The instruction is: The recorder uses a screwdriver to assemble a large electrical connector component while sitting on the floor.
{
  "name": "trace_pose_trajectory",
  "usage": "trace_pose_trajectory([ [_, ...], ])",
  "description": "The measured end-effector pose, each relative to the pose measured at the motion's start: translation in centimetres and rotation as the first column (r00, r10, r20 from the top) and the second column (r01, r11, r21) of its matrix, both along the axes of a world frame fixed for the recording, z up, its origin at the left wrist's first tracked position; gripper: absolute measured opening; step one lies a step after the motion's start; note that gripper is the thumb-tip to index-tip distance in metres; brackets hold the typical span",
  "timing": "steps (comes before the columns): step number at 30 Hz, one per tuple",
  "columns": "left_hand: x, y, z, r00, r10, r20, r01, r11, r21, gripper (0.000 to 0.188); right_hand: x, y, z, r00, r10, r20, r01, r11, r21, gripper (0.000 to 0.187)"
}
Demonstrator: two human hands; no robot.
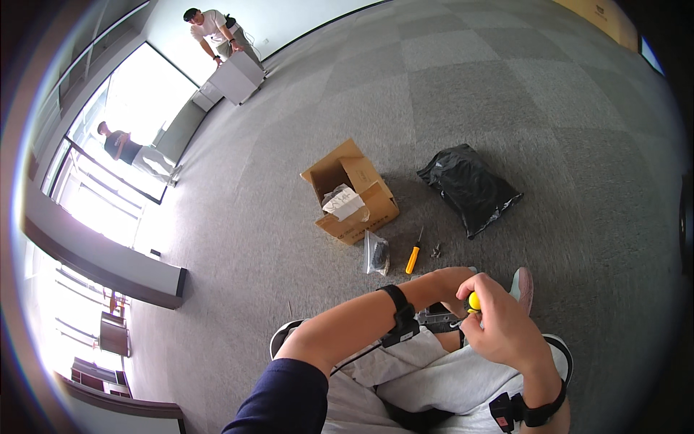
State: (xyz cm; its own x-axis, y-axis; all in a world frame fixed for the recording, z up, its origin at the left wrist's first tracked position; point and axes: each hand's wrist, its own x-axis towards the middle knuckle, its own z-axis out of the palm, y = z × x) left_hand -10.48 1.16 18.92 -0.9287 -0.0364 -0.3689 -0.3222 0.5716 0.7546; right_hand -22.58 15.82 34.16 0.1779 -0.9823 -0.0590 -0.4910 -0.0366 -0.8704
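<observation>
Two hands meet low over the seated person's lap. The right hand is curled around a small tool with a round yellow end, its fingers closed on it. The left hand bends in at the wrist just beside it, fingers tucked against a dark metal part under both hands; whether it grips that part I cannot tell. Both wrists wear black straps.

Just beyond the hands, on the grey carpet-tile floor, lie a yellow-handled screwdriver, a few small metal screws beside it, and a small clear plastic bag with dark pieces inside. Further out sits an open brown cardboard box with crumpled white wrapping in it, and to its right a black plastic bag, well apart from the box.

Far across the room, one person leans over a grey cabinet, and another person sits by the bright window.
</observation>
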Motion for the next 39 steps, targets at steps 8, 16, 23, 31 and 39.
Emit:
trace_pose_trajectory([
  [8, -0.5, -0.1, -0.7, 1.0, -0.009, 0.011, 0.009, 0.999, 0.048, 0.029, 0.7, -0.5, -0.6, 0.997, -0.06, -0.042, 0.055, 0.993, -0.109, 0.033],
  [16, 0.0, -0.1, 1.8, 0.984, 0.059, 0.166, -0.057, 0.998, -0.015, 0.038, 0.8, -0.5, -0.8, 0.996, -0.091, 0.006, 0.091, 0.984, -0.156, 0.03],
  [23, -0.4, -0.2, 2.1, 0.988, 0.05, 0.146, -0.046, 0.998, -0.034, 0.036, 0.6, -0.9, -2.0, 0.99, -0.115, -0.078, 0.08, 0.932, -0.354, 0.022],
  [31, -0.9, 1.6, 3.2, 0.998, 0.031, 0.055, -0.026, 0.995, -0.092, 0.027, 0.0, 0.1, -1.7, 0.993, -0.088, -0.083, 0.071, 0.979, -0.19, 0.031],
  [39, 4.6, -1.2, -7.8, 0.812, 0.58, 0.066, -0.542, 0.707, 0.455, 0.013, 0.5, -0.7, -2.5, 0.958, -0.186, -0.217, 0.112, 0.943, -0.313, 0.028],
])
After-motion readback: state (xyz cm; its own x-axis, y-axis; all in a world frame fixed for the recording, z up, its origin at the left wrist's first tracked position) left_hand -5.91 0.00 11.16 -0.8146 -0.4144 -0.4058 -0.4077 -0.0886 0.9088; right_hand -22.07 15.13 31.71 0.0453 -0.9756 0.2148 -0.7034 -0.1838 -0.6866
